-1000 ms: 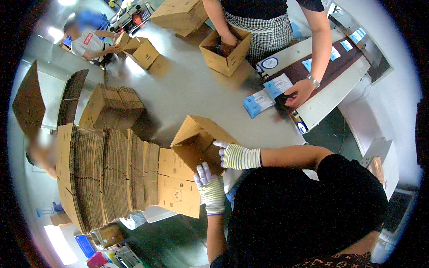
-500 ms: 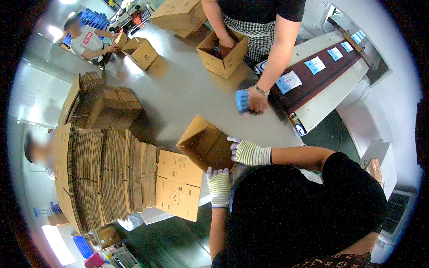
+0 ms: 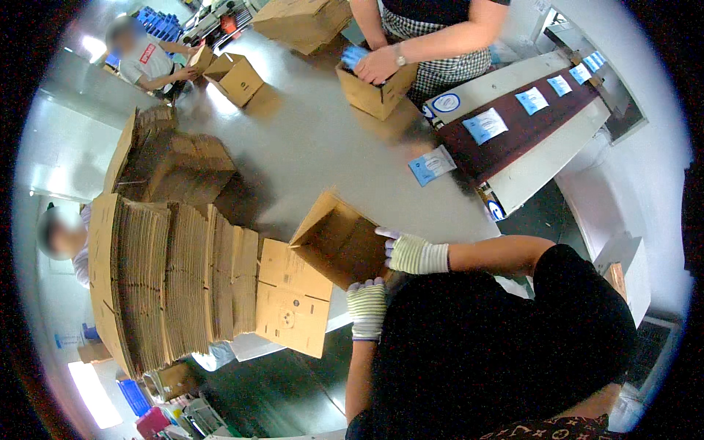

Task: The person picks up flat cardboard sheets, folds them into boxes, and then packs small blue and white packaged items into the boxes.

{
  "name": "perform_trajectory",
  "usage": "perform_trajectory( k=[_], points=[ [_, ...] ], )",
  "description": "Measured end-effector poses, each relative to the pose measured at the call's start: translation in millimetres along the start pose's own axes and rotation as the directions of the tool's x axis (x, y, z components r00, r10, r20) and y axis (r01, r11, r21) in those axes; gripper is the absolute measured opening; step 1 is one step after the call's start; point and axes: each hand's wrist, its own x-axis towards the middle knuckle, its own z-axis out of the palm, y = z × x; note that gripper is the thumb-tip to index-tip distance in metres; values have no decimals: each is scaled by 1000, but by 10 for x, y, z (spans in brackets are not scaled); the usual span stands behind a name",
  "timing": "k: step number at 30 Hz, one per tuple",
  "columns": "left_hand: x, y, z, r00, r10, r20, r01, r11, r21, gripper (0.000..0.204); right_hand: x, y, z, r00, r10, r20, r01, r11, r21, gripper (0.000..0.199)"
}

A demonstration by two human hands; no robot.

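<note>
An open cardboard box [image 3: 345,242] rests on the grey table, its opening toward me and its inside in shadow. Both my hands wear pale striped gloves with lilac fingertips. My left hand [image 3: 366,304] grips the near rim, fingers hooked over it. At the right side, my right hand [image 3: 414,254] holds the box edge, with its thumb partly hidden. Beside the box on the left lies a flattened carton [image 3: 293,301], next to a long row of folded cartons [image 3: 169,286].
A conveyor [image 3: 513,132] on the right carries several blue-and-white packets; one packet [image 3: 431,166] lies at its end. Across the table, a co-worker's hands [image 3: 378,64] reach into another box [image 3: 378,95]. Another person [image 3: 150,62] handles cardboard far left near an open box [image 3: 235,79].
The co-worker's hand has moved blue packets from the table to their box. A packet now lies at the conveyor's end. My hands keep hold of the box, almost unmoved.
</note>
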Motion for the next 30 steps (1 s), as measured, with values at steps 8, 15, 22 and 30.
perform_trajectory(
  k=[8, 15, 22, 30],
  points=[
    [120, -251, -73, 995, -93, -44, 93, 996, 4, 25, 297, 75, 95, 997, 31, 74, -27, 998, -49, 15],
    [96, -265, -46, 992, -91, -90, 93, 996, 18, 24, 319, 26, 117, 998, 43, 37, -41, 998, -53, 16],
    [111, -273, -38, 987, -75, -143, 80, 996, 30, 25, 315, 36, 103, 998, 56, 33, -53, 996, -72, 16],
    [80, -277, -32, 977, -43, -207, 49, 998, 28, 23, 319, -1, 122, 997, 55, 53, -50, 994, -93, 15]
  ],
)
